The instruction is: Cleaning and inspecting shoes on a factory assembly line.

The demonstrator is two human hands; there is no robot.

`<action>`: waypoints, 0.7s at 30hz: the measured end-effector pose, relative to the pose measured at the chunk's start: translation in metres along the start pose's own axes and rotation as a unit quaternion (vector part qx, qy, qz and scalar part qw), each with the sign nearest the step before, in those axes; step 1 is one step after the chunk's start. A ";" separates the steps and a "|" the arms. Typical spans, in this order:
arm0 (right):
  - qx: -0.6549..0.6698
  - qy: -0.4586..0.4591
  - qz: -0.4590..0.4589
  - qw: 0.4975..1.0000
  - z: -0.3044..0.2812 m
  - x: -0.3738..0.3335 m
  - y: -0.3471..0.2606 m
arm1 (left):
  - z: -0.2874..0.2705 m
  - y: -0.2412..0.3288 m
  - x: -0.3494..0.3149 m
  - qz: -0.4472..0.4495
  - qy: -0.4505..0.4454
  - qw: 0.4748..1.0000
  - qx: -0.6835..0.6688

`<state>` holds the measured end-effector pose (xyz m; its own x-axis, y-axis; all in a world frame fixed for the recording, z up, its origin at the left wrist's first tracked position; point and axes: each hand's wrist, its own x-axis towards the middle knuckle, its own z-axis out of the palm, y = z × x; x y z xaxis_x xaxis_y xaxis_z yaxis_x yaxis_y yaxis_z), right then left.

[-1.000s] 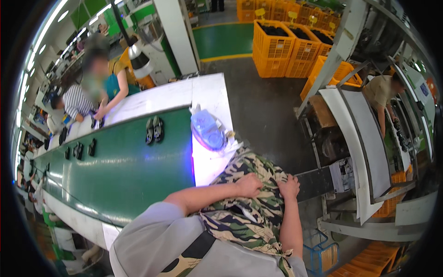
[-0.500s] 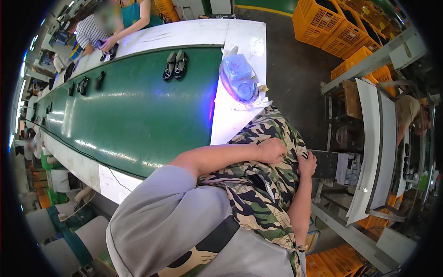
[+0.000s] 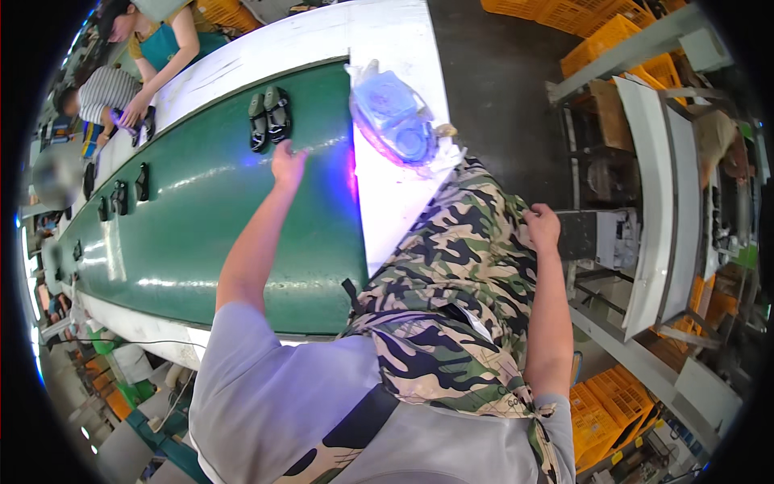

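My left hand [image 3: 288, 164] reaches over the green conveyor belt [image 3: 218, 210], its thumb out to the side and nothing held. Just beyond its fingertips stands a pair of black shoes [image 3: 268, 117] with grey-green insoles, side by side. I cannot tell whether a finger touches the nearer heel. My right hand [image 3: 543, 227] is at the right edge of the camouflage apron [image 3: 476, 234] I wear, fingers curled against the cloth. A clear plastic package with bluish contents [image 3: 395, 117] lies on the white table end [image 3: 387, 210], between the belt and the apron.
More dark shoes [image 3: 120, 196] lie along the belt's far left. Across the belt, a person in a teal apron [image 3: 165, 44] handles a dark shoe, beside a person in a striped shirt [image 3: 109, 93]. Orange crates [image 3: 617, 48] and a metal frame with a white panel [image 3: 645, 210] stand at right.
My left hand has left the apron and swung left and forward over the belt to the shoe pair. My right hand stays at the apron's edge. The view has shifted.
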<state>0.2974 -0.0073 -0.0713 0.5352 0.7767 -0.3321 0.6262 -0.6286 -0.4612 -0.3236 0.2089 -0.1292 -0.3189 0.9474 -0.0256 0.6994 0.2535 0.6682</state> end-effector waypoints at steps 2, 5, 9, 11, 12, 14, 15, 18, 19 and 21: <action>0.065 0.017 -0.023 0.997 0.004 0.011 -0.031 | -0.017 0.001 0.046 -0.018 0.043 0.994 0.102; 0.173 -0.002 -0.054 0.983 0.024 0.029 -0.081 | -0.032 0.009 0.096 0.036 0.087 0.984 0.153; 0.224 -0.032 -0.075 0.971 0.045 0.042 -0.146 | -0.032 0.025 0.152 -0.003 0.017 0.968 0.249; 0.227 -0.029 -0.074 0.971 0.055 0.046 -0.167 | -0.021 0.029 0.176 -0.039 -0.031 0.961 0.272; 0.236 -0.022 -0.072 0.969 0.062 0.050 -0.167 | -0.010 0.035 0.187 -0.041 -0.065 0.959 0.274; 0.273 -0.038 -0.074 0.958 0.069 0.044 -0.191 | -0.024 0.012 0.209 -0.080 -0.104 0.955 0.265; 0.268 -0.025 -0.058 0.961 0.066 0.043 -0.191 | -0.015 0.013 0.211 -0.101 -0.137 0.954 0.246; 0.269 -0.027 -0.038 0.962 0.067 0.044 -0.195 | -0.001 0.008 0.217 -0.130 -0.089 0.934 0.321; 0.267 -0.033 -0.028 0.963 0.069 0.046 -0.192 | 0.008 0.013 0.215 -0.127 -0.098 0.934 0.320; 0.279 -0.023 -0.031 0.960 0.076 0.053 -0.192 | 0.017 0.023 0.214 -0.134 -0.078 0.940 0.302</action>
<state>0.1624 0.1580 -0.0625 0.4725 0.8212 -0.3200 0.2481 -0.4723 -0.8458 -0.3643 0.4206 -0.1320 -0.4715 0.8384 -0.2733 0.8578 0.5079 0.0784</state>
